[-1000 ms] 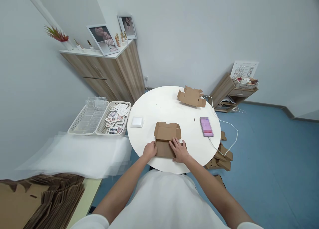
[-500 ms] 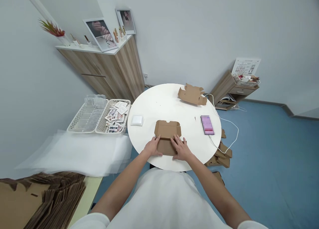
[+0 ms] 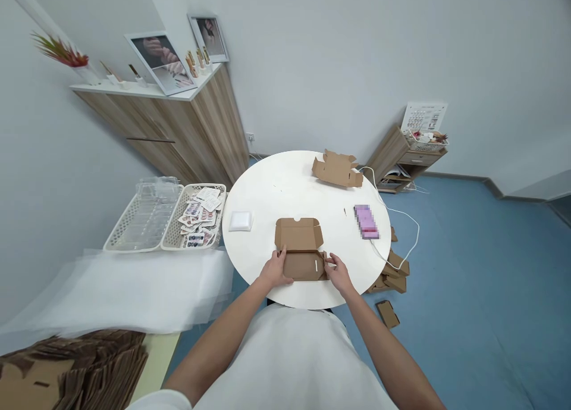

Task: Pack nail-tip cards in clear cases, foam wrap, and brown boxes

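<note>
A person's bare hands met an open brown cardboard box [image 3: 300,234] at the near edge of a round white desk [image 3: 267,184], lower centre of the frame, its lid laid back flat toward the wall.

The left hand [image 3: 273,271] spanned the box's left end, thumb and index finger wide apart, seemingly to steady it; with the other fingers out of sight, whether it gripped or merely braced could not be told. The right hand [image 3: 338,273], fingertips drawn narrow, appeared to hold the right end flap, probably to control its fold. A pale strip near that end could have been a slot.

A small square white packet [image 3: 241,221] and a partly folded brown cardboard piece [image 3: 338,169] lay well apart from the hands, perhaps leaving working room. At right, a flat purple device [image 3: 366,222] was pixelated beyond reading, a white cable [image 3: 418,234] looping past the desk's edge.

The lower left corner cut off a stack of brown cardboard sheets [image 3: 104,368]; the desk partly hid brown boxes [image 3: 395,279] on the floor.
</note>
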`<state>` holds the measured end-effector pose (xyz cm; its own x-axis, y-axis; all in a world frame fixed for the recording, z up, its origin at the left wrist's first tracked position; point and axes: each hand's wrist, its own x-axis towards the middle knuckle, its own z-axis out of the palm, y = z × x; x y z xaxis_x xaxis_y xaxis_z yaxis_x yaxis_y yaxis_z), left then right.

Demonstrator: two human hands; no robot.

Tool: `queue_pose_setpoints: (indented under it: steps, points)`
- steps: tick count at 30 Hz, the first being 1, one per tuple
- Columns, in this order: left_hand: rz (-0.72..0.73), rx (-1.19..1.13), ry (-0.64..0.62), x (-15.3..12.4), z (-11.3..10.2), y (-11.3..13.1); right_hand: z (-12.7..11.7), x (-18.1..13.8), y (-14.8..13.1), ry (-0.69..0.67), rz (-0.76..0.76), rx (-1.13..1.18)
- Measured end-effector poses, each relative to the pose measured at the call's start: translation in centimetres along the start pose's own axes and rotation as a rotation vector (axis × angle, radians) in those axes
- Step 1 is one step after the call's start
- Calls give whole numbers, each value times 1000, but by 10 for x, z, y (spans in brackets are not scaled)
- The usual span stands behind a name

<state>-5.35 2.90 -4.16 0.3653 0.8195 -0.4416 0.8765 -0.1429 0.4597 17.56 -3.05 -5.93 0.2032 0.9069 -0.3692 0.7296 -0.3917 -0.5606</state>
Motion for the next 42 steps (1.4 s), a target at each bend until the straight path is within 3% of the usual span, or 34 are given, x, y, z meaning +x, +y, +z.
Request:
queue_pose_setpoints:
  steps: [5, 10, 14, 16, 20, 23, 29, 34, 42]
  points:
    - [-29, -4, -24, -1, -1, 1, -1, 0, -11, 128, 45, 55]
    - [-18, -25, -43, -2, -3, 1, -2, 0, 2, 152, 225, 235]
    - [-20, -21, -38, -3, -4, 1, -1, -3, -3, 93, 202, 37]
    - [-15, -16, -29, -4, -4, 0, -2, -5, -8, 138, 225, -29]
    - [-15, -27, -21, -4, -3, 0, -4, -10, -17, 232, 285, 26]
    - [-11, -37, -19, -5, -2, 0, 0, -15, -28, 243, 235, 56]
    - [-13, -39, -11, -4, 1, 0, 14, -23, -50, 189, 153, 2]
    - [-4, -27, -14, -4, 1, -1, 15, -23, -53, 96, 59, 20]
    - [12, -47, -21, -6, 0, -4, 17, -11, -46, 46, 203, -75]
